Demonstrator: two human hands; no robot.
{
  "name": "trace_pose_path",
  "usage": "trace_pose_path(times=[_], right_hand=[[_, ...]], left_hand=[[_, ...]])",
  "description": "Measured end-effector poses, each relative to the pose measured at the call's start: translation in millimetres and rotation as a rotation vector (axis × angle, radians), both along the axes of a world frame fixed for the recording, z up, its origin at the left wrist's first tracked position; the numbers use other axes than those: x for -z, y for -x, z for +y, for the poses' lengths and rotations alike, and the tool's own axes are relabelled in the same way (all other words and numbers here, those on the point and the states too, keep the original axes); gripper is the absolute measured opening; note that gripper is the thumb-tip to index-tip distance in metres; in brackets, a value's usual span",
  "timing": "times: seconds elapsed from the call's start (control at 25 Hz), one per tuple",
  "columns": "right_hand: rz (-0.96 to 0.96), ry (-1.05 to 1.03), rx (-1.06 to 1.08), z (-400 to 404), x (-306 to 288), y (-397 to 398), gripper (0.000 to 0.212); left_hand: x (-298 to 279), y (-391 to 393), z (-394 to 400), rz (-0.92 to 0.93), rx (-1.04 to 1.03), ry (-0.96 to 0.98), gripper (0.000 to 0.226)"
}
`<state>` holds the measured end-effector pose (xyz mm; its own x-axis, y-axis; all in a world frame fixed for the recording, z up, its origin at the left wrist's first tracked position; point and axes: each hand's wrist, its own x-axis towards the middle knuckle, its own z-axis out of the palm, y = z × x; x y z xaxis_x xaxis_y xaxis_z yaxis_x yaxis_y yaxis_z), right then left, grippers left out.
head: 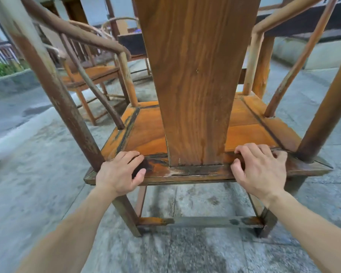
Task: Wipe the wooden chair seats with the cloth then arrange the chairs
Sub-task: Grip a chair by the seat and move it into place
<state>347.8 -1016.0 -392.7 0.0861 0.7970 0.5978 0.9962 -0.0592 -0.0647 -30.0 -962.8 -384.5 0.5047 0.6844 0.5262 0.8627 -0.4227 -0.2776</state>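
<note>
I stand behind a worn wooden armchair [197, 172] and see it from the back. Its broad back splat [195, 75] rises in the middle, and the orange seat [146, 134] shows on either side of it. My left hand [119, 172] grips the rear seat rail at the left, just inside the back post. My right hand [258, 168] grips the same rail at the right, fingers curled over its top edge. No cloth is in view.
A second wooden armchair [91, 75] stands to the left and farther off on the concrete floor [37, 174]. A dark wooden table [303, 22] is beyond the near chair at the right. A kerb and greenery [0, 69] lie far left.
</note>
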Motion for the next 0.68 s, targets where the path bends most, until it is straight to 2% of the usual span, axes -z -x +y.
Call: trace_pose_path(times=[0.32,0.68], right_hand=[[-0.020,0.035,0.181,62,-1,17,0.035],[-0.007,-0.015,0.159,80,1,4,0.029]], left_hand=[[2,9,111,-0.046,0.143,0.015,0.049],[6,-6,122,-0.088,0.130,0.039,0.046]])
